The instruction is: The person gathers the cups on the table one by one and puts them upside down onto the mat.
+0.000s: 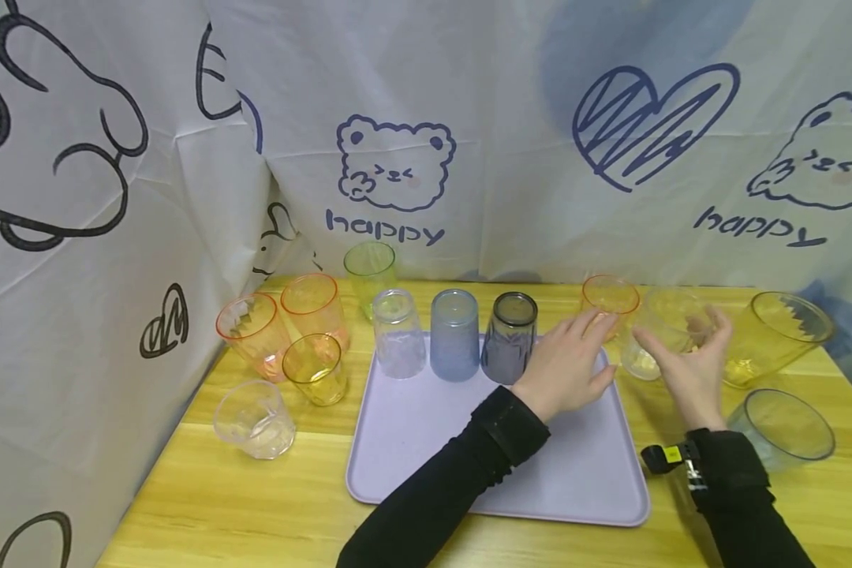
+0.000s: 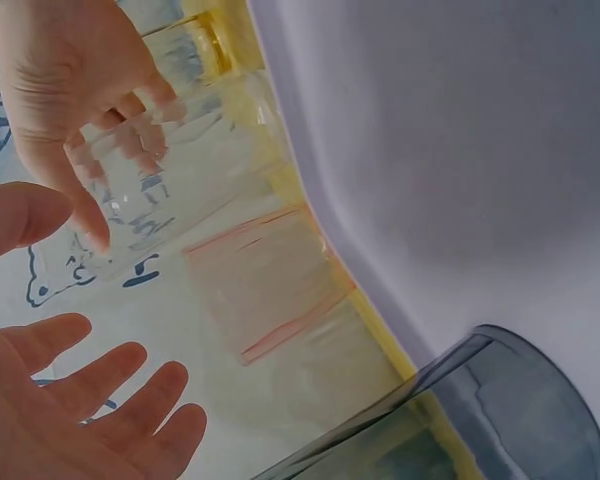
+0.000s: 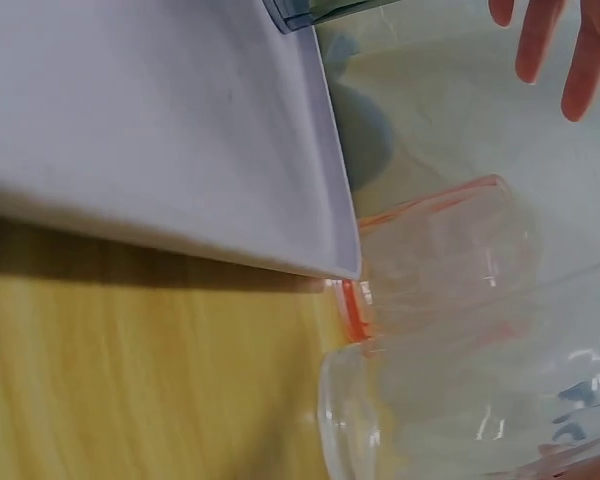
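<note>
Beside the tray's right edge, my right hand (image 1: 689,367) grips a clear tumbler (image 1: 642,359) near its top, thumb on one side and fingers on the other. The left wrist view also shows this clear tumbler (image 2: 140,200) between thumb and fingers. My left hand (image 1: 568,363) is over the tray's right part, fingers spread and holding nothing. An orange-rimmed tumbler (image 1: 610,293) stands just behind its fingertips. Three tumblers stand upside down along the back of the lilac tray (image 1: 426,442): pale clear (image 1: 399,339), blue (image 1: 454,339) and dark grey (image 1: 506,343).
To the tray's left stand two orange tumblers (image 1: 255,335), an amber one (image 1: 315,371), a clear one (image 1: 263,430) and a green one (image 1: 369,272). On the right are a large yellow tumbler (image 1: 774,339) and a blue-grey one (image 1: 788,426). A printed cloth (image 1: 504,173) hangs behind the table.
</note>
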`<state>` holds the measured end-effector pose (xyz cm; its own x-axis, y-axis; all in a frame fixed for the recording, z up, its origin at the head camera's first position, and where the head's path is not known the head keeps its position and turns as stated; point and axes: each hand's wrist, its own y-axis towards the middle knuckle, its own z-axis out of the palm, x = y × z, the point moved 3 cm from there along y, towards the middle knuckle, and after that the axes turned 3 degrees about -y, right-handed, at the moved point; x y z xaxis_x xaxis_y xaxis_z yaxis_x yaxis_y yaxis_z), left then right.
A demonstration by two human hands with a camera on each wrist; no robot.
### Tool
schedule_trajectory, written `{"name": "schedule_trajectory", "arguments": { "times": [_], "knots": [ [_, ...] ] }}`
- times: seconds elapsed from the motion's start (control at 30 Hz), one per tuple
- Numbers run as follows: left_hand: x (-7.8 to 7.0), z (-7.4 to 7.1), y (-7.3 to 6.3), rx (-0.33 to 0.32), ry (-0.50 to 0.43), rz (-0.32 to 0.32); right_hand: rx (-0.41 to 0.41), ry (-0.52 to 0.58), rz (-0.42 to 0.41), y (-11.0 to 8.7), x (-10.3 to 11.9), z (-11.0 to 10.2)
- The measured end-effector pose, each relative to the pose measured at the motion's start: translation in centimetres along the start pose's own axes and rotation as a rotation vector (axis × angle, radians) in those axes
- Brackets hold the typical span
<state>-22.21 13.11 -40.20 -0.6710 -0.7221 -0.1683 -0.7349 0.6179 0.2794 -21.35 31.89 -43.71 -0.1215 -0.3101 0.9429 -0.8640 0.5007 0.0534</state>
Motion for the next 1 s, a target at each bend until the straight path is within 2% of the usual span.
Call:
{"name": "schedule_trajectory", "arguments": {
  "times": [0.33, 0.57, 0.83, 1.0],
  "knots": [
    [0.2, 0.9, -0.1, 0.05, -0.035, -0.013, -0.044, -0.017, 0.03, 1.2, -0.9, 0.8],
    [0.3, 1.3, -0.1, 0.078, -0.047, -0.031, -0.069, 0.002, 0.041, 1.1, -1.0, 0.8],
    [0.3, 0.9, -0.3, 0.055, -0.066, -0.024, -0.087, 0.032, 0.004, 0.2, -0.2, 0.4],
    [0.3, -0.6, -0.7, -0.007, -0.108, -0.003, -0.073, 0.138, -0.051, -0.6, 1.4, 0.1]
  ]
}}
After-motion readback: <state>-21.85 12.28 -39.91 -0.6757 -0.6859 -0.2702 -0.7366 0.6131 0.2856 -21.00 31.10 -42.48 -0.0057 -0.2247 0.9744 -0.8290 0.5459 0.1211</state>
